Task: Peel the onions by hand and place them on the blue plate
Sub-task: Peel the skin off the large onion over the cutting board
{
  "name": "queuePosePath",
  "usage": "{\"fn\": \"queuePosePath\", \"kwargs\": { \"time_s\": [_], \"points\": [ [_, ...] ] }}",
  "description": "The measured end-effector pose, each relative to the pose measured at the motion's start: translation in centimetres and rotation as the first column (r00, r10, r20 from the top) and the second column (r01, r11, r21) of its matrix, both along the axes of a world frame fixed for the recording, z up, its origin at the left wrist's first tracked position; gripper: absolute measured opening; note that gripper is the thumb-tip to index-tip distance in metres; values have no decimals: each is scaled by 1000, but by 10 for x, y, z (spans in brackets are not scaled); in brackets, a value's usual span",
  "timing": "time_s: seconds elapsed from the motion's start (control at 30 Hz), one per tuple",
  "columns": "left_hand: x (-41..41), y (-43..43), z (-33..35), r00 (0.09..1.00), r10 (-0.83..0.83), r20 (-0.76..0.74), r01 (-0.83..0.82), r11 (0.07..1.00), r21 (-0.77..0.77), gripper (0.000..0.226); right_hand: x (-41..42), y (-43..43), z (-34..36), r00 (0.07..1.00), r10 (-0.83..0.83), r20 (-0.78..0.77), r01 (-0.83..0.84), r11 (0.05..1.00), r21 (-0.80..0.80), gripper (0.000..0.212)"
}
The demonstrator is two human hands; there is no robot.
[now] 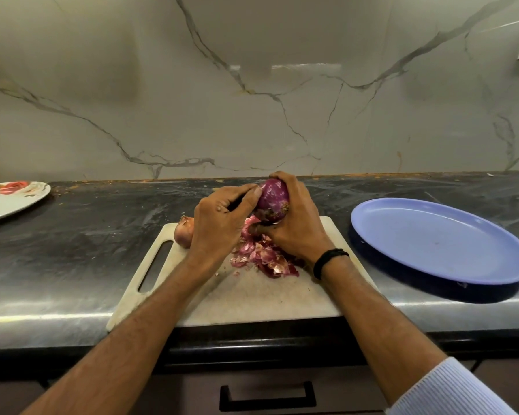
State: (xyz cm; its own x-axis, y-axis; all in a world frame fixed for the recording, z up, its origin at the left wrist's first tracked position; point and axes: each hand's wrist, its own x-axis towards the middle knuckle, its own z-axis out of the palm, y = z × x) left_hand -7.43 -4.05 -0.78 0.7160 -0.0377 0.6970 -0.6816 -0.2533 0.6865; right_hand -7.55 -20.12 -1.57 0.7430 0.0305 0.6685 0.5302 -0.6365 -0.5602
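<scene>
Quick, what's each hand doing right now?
Left hand: fingers curled, thumb pinching at the onion.
Right hand: closed, holding the onion.

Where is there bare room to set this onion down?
The blue plate holds nothing. The cutting board is free along its near edge, below the peel pile; so is counter between the floral plate and board. Mid-board is crowded: unpeeled onion, left hand, right hand.
</scene>
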Motion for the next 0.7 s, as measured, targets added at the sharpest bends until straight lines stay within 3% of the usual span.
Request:
{"fn": "queuePosePath", "kwargs": {
  "time_s": [0.2,0.37,0.53,0.7],
  "points": [
    [-1,4,3,999,18,35,-17,999,-33,20,3,2,-2,995,-15,-97,12,999,-37,104],
    [-2,2,5,997,-1,73,3,1000,-29,23,4,2,-3,998,60,-18,-60,998,26,104],
    [-1,0,1,994,-3,110,3,1000,2,27,4,2,-4,996,34,84,-37,999,35,86],
    [-2,-1,0,982,47,180,-61,996,70,45,3,0,-6,994,14,105,-17,999,27,78]
  ]
}}
